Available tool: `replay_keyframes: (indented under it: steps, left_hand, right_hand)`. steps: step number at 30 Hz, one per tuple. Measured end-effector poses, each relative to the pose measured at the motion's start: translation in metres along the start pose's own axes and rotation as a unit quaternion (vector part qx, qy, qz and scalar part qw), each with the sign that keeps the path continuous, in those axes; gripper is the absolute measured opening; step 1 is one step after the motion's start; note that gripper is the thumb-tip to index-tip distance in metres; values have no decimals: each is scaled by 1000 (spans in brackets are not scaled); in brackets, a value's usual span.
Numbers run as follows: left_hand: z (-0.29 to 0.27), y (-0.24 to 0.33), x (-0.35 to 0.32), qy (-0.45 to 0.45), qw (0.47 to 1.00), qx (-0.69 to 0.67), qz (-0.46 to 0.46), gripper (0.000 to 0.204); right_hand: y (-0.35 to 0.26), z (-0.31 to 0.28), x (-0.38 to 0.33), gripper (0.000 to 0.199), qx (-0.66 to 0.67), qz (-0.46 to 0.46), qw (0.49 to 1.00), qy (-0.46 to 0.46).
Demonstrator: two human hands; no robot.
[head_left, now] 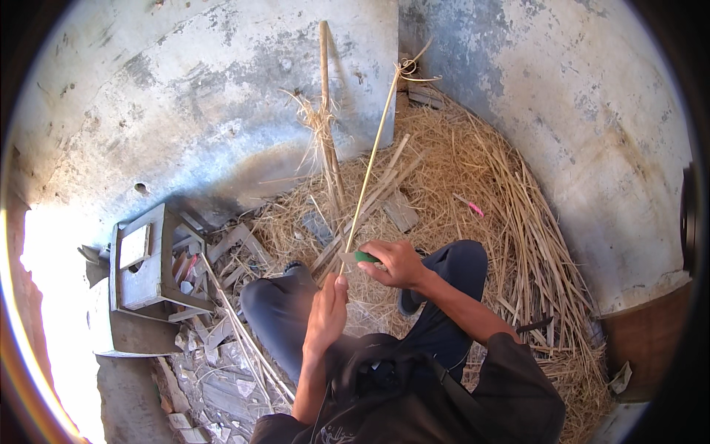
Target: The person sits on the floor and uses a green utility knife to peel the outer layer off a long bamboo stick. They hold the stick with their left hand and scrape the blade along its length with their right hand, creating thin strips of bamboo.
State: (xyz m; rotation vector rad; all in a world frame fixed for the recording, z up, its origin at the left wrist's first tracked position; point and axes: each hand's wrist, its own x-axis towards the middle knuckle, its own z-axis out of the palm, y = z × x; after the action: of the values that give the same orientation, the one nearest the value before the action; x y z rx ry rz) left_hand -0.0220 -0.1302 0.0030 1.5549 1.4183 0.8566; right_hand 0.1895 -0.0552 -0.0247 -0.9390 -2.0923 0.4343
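My left hand (325, 314) is closed on the near end of a long, thin, pale bamboo-like strip (372, 159). The strip slants up and away toward the wall corner, where thin curled shavings (408, 68) hang at its far end. In my right hand (403, 265) is a knife (364, 257) with a green handle. Its short blade points left and lies at or against the strip, just beyond my left fingertips; exact contact is too small to tell. Both hands are between my bent knees, low over the straw.
Straw and shavings (436, 177) cover the floor ahead. Long split strips (540, 251) are heaped along the right wall. A stick wrapped in fibres (325, 126) leans on the far wall. An old wooden box (144, 259) stands left, near rubble. A pink object (475, 210) lies on the straw.
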Motion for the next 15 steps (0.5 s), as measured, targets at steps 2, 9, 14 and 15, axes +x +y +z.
replay_keyframes:
  steps: [2,9,14,15]
  left_hand:
    - [-1,5,-2,0,1000,0,0,40]
    - [5,4,-6,46,995,86,24,30]
    - [6,4,-9,68,989,127,28,25]
    - [5,5,-10,67,989,131,26,25]
  right_hand:
    - [-1,0,1,25,-16,-11,1000,10]
    - [-5,-3,2,25,-63,-20,998,19]
    - [-6,-5,3,25,-71,-18,997,13]
    - [-6,-5,3,25,-72,-17,997,13]
